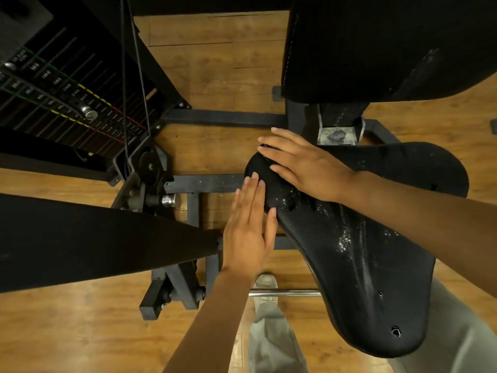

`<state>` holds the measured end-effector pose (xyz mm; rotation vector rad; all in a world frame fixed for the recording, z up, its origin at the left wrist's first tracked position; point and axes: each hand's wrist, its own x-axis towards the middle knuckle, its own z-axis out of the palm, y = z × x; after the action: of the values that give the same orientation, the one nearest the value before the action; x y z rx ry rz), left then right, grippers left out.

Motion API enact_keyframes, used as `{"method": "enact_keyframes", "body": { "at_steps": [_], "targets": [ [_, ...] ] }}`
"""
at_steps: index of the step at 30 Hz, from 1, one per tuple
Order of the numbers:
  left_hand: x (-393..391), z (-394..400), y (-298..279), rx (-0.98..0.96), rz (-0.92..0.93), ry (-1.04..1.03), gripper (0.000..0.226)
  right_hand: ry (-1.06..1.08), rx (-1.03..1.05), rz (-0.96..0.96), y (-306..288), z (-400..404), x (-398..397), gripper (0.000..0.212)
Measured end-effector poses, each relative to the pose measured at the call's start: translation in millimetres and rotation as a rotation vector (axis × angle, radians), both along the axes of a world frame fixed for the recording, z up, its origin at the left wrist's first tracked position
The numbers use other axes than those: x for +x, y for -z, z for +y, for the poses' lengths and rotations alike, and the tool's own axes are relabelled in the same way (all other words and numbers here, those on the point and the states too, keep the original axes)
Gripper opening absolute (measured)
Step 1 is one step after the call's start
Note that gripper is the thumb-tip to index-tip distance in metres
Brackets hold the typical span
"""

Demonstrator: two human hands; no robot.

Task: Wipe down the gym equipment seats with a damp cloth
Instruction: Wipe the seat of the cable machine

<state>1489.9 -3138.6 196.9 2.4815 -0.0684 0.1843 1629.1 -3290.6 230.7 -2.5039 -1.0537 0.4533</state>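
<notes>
The black padded seat (363,265) fills the right half of the head view, and wet streaks shine on its cracked surface. A dark cloth (259,170) with a small purple edge lies over the seat's left tip. My right hand (306,165) presses flat on the cloth, fingers stretched out toward the left. At the same tip, my left hand (247,232) is flat and open, its fingertips touching the edge of the cloth and the seat.
A black back pad (376,49) rises behind the seat. A weight stack (53,90) with cables stands at the upper left, and a long black arm pad (94,238) crosses the left side. A dark steel frame (223,118) and a chrome bar (285,293) sit on the wooden floor.
</notes>
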Motion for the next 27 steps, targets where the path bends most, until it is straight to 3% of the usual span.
{"method": "enact_keyframes", "body": {
  "at_steps": [6, 15, 21, 27],
  "targets": [
    [-2.0, -2.8, 6.2, 0.034, -0.020, -0.037, 0.060, 0.104, 0.104, -0.037, 3.9, 16.2, -7.9, 0.043],
    [-3.3, 6.6, 5.7, -0.009, 0.014, 0.033, 0.061, -0.260, 0.102, 0.002, 0.2, -5.4, -26.0, 0.046],
    [-5.0, 10.1, 7.0, -0.015, 0.020, 0.043, 0.064, 0.044, 0.078, -0.016, 1.8, 36.4, -10.2, 0.043],
    [-4.7, 11.9, 2.5, -0.099, 0.157, 0.083, 0.070, -0.069, 0.145, 0.096, -9.7, 3.8, -57.5, 0.048]
  ]
}}
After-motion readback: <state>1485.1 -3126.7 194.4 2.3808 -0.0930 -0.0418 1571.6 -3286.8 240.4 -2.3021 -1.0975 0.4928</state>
